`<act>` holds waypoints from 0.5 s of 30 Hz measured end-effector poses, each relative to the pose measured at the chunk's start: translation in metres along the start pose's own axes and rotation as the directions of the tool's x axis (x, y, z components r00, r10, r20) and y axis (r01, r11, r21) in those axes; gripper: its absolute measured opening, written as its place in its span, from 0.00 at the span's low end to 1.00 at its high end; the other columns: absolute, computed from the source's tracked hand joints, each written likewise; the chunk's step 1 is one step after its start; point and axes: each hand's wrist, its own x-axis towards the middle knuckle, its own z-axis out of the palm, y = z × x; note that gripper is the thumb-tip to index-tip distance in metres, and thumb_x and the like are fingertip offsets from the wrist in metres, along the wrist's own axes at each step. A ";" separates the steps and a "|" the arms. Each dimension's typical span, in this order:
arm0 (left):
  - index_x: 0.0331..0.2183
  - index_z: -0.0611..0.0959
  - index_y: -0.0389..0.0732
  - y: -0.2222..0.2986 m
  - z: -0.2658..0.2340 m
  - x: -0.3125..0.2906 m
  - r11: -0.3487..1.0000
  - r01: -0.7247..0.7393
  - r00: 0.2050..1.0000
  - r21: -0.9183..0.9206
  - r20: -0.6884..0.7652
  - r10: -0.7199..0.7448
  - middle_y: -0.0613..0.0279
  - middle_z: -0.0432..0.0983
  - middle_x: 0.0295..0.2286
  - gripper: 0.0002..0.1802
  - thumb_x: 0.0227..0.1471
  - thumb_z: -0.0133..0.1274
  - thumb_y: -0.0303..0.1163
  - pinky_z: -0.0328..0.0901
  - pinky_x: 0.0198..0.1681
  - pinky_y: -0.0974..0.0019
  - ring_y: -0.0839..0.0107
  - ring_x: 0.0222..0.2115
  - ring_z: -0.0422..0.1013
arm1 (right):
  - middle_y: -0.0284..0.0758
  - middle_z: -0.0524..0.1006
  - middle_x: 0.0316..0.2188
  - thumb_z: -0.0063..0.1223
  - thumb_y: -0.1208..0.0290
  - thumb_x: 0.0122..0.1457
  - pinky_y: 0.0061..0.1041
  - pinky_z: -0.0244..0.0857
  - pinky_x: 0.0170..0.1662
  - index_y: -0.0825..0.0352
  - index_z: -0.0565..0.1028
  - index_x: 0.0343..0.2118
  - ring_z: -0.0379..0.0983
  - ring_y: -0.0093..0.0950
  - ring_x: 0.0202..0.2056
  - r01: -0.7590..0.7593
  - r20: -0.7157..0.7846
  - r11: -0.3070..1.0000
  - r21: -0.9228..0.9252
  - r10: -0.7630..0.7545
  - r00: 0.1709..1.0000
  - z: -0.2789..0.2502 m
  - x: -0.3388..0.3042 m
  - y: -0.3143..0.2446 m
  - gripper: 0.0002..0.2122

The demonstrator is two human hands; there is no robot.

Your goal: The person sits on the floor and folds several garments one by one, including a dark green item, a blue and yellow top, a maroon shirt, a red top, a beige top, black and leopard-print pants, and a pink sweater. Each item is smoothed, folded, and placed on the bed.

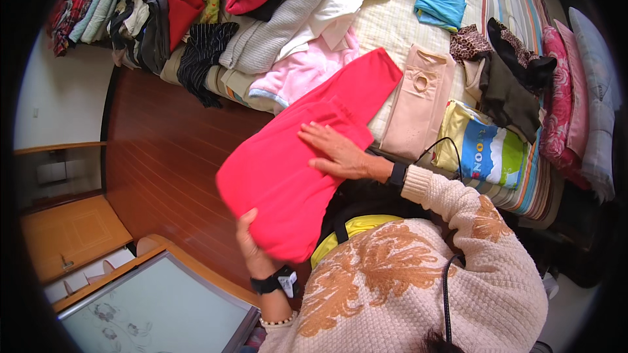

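Observation:
A bright red folded garment (pixel 281 176) stretches from the bed's edge toward me, its far narrow end resting on the bed. My left hand (pixel 255 242) grips its near lower corner, thumb in view and the other fingers hidden behind the cloth. Flat on the upper side of the garment lies my right hand (pixel 337 151), fingers stretched out. Right beside the red garment, a folded beige garment (pixel 418 101) with a round opening lies on the bed. A pale pink fleecy item (pixel 307 72) touches its far left side.
Heaped clothes, among them a grey knit (pixel 281 19) and a dark striped garment (pixel 204 52), cover the bed's left side. Farther right are a folded blue cloth (pixel 439 6), a yellow printed cloth (pixel 487 147) and pillows (pixel 592 98). A glass-topped table (pixel 157 307) stands lower left on the wooden floor.

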 end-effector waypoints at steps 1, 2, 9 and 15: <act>0.49 0.68 0.31 0.013 0.010 -0.020 0.995 0.044 0.997 -0.086 0.072 -0.038 0.49 0.71 0.43 0.30 0.45 0.54 0.33 0.65 0.49 0.55 0.57 0.43 0.71 | 0.44 0.49 0.65 0.44 0.50 0.60 0.41 0.32 0.66 0.67 0.53 0.63 0.40 0.39 0.67 0.021 0.016 0.989 0.148 -0.023 1.000 0.005 0.001 -0.012 0.34; 0.50 0.67 0.32 0.022 0.020 -0.039 0.988 0.019 0.996 -0.151 0.085 -0.006 0.48 0.71 0.44 0.29 0.46 0.52 0.34 0.65 0.50 0.54 0.56 0.43 0.70 | 0.44 0.48 0.65 0.43 0.50 0.61 0.41 0.31 0.67 0.66 0.52 0.63 0.39 0.38 0.67 0.027 0.036 0.966 0.256 -0.037 0.999 0.010 0.001 -0.023 0.33; 0.49 0.70 0.34 0.007 0.099 -0.016 0.999 0.016 0.964 0.039 0.264 -0.026 0.50 0.71 0.44 0.19 0.57 0.47 0.32 0.67 0.48 0.60 0.62 0.44 0.70 | 0.39 0.56 0.63 0.35 0.57 0.66 0.28 0.42 0.65 0.67 0.53 0.63 0.49 0.32 0.64 -0.182 0.114 0.543 0.820 0.157 0.981 0.025 -0.011 -0.041 0.27; 0.59 0.57 0.34 -0.050 0.161 0.062 0.951 -0.109 0.697 0.289 0.705 -0.134 0.45 0.63 0.53 0.31 0.58 0.46 0.33 0.64 0.51 0.62 0.60 0.50 0.67 | 0.38 0.60 0.60 0.37 0.58 0.66 0.30 0.47 0.63 0.67 0.56 0.61 0.54 0.33 0.61 -0.047 0.206 -0.377 0.925 0.393 0.896 0.002 -0.022 0.000 0.25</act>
